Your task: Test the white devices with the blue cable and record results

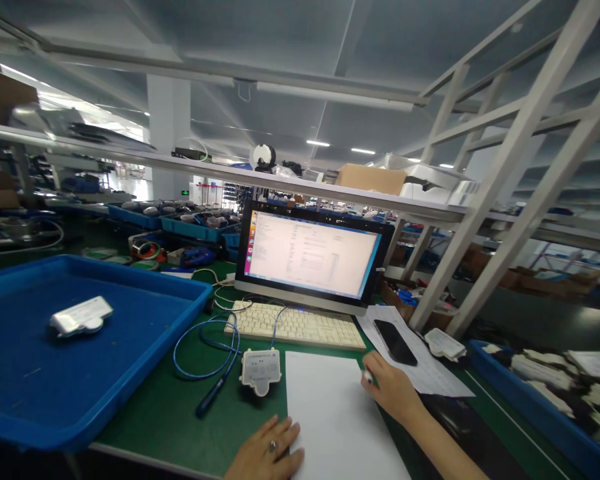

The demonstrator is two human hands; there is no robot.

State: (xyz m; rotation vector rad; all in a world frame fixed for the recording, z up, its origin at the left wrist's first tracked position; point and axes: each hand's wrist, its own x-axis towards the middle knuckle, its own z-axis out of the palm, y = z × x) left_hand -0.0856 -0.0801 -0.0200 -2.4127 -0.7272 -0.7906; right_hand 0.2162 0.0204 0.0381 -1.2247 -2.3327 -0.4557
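My left hand (265,453), a ring on one finger, lies flat with fingers stretched out on the lower left edge of a white sheet of paper (335,413) on the green bench. My right hand (393,390) is closed around a small pen-like thing (367,377) at the sheet's upper right corner. A small white device (261,370) with a blue cable (205,347) lies just left of the sheet. Behind it stand a beige keyboard (295,325) and a lit monitor (310,257).
A large blue tray (130,347) at the left holds one white device (80,315). A black phone (395,341) rests on papers at the right, beside another white device (445,343). A blue bin (530,400) of parts sits far right. White shelf struts (505,180) rise overhead.
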